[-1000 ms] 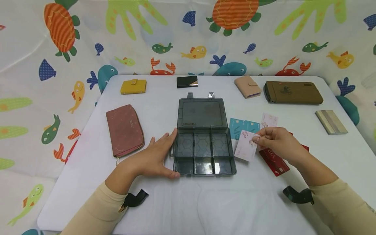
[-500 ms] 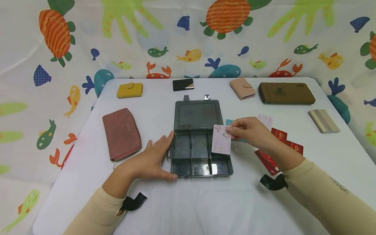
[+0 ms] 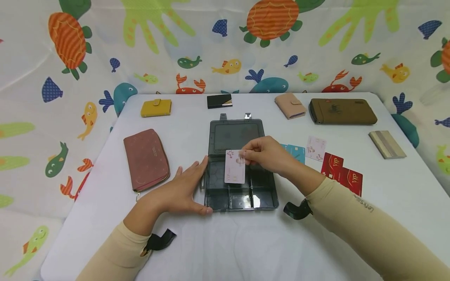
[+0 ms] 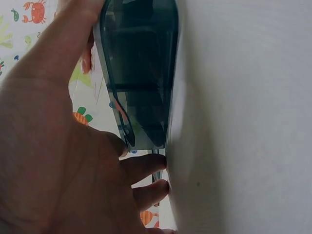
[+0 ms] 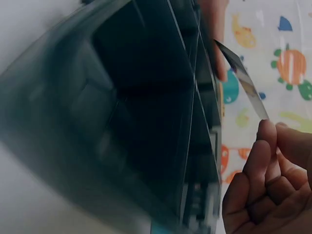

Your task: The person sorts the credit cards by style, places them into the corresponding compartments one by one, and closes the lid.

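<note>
Pinched by one corner in my right hand [image 3: 265, 154] is a pale pink VIP card [image 3: 234, 168], held above the compartments of a dark see-through plastic box [image 3: 216, 200]. The box lies with its lid [image 3: 235, 134] folded back. Seen from the right wrist, the card [image 5: 243, 78] is nearly edge-on between thumb and fingers. My left hand [image 3: 179, 191] rests against the box's left side, its fingers spread and straight. In the left wrist view, fingers [image 4: 146, 168] touch the table beside the box wall [image 4: 139, 63].
Right of the box lie blue cards [image 3: 297, 153], another pink card [image 3: 316, 148] and red VIP cards [image 3: 351, 180]. Around them are a maroon wallet [image 3: 145, 160], a yellow wallet [image 3: 156, 108], a black card case [image 3: 219, 101], a beige wallet [image 3: 290, 105], an olive wallet [image 3: 342, 111] and a striped cardholder [image 3: 387, 144].
My right hand has carried the pink card leftward from beside the box to over its middle compartments. More of the blue and red cards now shows. The left hand stays at the box.
</note>
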Demonstrator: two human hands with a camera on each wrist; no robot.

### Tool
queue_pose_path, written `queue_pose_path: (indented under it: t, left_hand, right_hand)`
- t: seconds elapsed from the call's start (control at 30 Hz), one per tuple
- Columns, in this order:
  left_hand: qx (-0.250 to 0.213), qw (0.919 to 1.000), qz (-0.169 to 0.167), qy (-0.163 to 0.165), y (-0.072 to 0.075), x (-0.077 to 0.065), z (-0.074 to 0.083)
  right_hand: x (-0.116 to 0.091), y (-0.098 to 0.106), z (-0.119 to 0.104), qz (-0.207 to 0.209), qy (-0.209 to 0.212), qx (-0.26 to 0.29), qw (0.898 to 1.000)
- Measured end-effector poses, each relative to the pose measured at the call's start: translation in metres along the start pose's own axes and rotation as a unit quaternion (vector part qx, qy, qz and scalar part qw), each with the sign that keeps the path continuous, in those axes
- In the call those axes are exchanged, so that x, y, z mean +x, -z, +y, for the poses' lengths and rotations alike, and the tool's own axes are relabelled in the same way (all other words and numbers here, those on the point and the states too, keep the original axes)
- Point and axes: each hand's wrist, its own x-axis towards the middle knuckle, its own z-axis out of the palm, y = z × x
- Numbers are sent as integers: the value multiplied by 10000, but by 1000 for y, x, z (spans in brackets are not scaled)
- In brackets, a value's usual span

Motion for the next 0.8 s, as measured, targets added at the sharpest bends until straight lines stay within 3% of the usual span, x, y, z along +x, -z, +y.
queue_pose_path:
  t: [0.33,0.8]
  left_hand:
    - [-99,9999,-17,-30,1,0,0]
    - [-52,10000,-36,-47,1,0,-1]
  right_hand:
    - [16,-27,-10,-82,203,-401,9990]
    - [23,-40,-14,-88,455,-1210,9916]
